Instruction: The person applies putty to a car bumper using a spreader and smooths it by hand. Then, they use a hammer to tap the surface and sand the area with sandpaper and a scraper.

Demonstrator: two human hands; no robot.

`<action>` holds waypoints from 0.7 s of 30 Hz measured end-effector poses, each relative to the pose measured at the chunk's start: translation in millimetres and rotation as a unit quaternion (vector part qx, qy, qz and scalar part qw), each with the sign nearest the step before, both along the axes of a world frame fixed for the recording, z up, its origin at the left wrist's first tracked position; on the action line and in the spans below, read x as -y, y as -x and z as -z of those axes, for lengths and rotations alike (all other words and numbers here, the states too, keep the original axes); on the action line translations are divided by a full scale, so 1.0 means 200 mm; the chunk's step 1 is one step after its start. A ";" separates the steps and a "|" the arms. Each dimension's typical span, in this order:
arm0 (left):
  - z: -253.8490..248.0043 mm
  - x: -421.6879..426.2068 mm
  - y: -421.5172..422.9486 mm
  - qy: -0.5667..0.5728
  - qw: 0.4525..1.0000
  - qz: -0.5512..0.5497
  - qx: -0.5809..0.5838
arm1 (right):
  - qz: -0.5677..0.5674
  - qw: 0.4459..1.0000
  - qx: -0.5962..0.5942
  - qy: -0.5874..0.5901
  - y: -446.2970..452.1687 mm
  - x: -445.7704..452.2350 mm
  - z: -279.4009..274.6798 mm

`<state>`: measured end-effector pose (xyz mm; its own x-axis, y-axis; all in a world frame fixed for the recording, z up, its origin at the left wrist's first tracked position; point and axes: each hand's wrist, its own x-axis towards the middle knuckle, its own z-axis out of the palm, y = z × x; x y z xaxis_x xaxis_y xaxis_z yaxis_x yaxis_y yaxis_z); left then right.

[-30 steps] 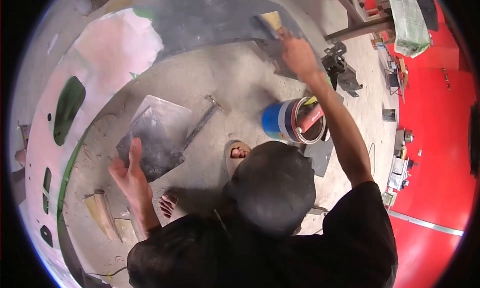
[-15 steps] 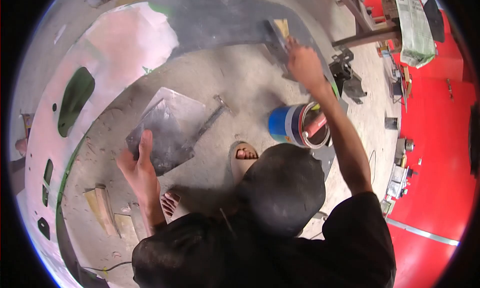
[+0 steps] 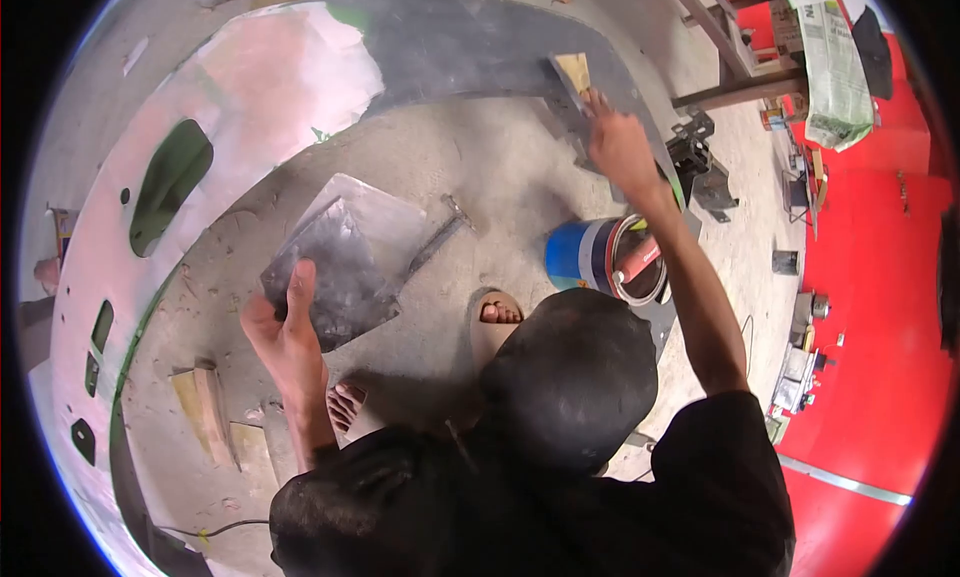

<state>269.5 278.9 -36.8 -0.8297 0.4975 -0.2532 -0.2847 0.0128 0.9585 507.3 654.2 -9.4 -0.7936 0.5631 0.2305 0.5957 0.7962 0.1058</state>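
Note:
My left hand (image 3: 288,337) grips a flat, square metal plate (image 3: 325,307) by its near left edge, thumb on top; dark grey smears cover much of it. Stretched forward, my right hand (image 3: 622,152) is closed around a putty knife (image 3: 572,74) with a yellowish wide part and a dark blade edge. The blade is at the dark grey stretch of a long, curved vehicle panel (image 3: 450,42), and contact is hard to confirm. Farther left, that panel turns pinkish-white with several cut-out holes.
A hammer (image 3: 440,239) lies on the floor beyond the plate. By my right forearm stands a blue paint can (image 3: 582,255) with a red-handled tool in it. Dark brackets (image 3: 700,162) lie beyond it. Worn wooden-looking pieces (image 3: 205,409) rest at lower left; my sandalled feet are below.
The whole view has shifted slightly, moving the panel and can a little rightward in the picture. The right hand and putty knife appear a bit lower and farther right; both grips are unchanged.

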 end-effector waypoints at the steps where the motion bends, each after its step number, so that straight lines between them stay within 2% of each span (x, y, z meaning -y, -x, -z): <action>1: -0.01 0.00 -0.01 -0.004 1.000 -0.002 0.005 | -0.042 0.999 -0.022 -0.014 -0.01 -0.02 0.00; 4: -0.02 0.00 -0.02 0.026 0.999 -0.016 0.013 | 0.072 0.996 0.039 0.036 -0.06 -0.19 -0.06; 6: -0.03 0.01 -0.01 -0.001 1.000 -0.014 0.009 | 0.060 0.996 0.031 0.050 -0.06 -0.27 0.00; 8: -0.03 0.02 0.00 -0.020 1.000 -0.009 0.016 | 0.063 0.996 0.038 0.042 -0.01 -0.13 0.05; 9: -0.02 0.01 0.00 -0.028 0.999 -0.013 0.023 | 0.019 1.000 -0.017 0.003 0.07 0.03 0.02; 12: -0.03 0.02 -0.02 -0.021 0.999 -0.019 0.018 | 0.084 0.995 0.020 0.042 0.01 -0.05 0.00; 13: -0.04 0.01 -0.02 -0.020 0.999 -0.024 0.010 | 0.097 0.995 0.032 -0.009 -0.03 -0.11 -0.02; 16: -0.02 0.04 -0.02 -0.057 0.997 -0.050 0.015 | 0.142 0.987 0.014 0.069 -0.02 -0.19 -0.03; 17: 0.00 0.05 -0.03 -0.050 0.997 -0.053 0.025 | 0.102 0.994 0.012 0.031 -0.01 -0.16 0.02; 20: 0.02 0.03 -0.02 -0.041 0.996 -0.066 0.040 | 0.082 0.996 -0.036 0.008 0.12 0.05 0.04; 21: 0.00 0.04 -0.03 -0.039 0.997 -0.057 0.040 | 0.112 0.992 -0.017 0.058 0.09 0.01 -0.02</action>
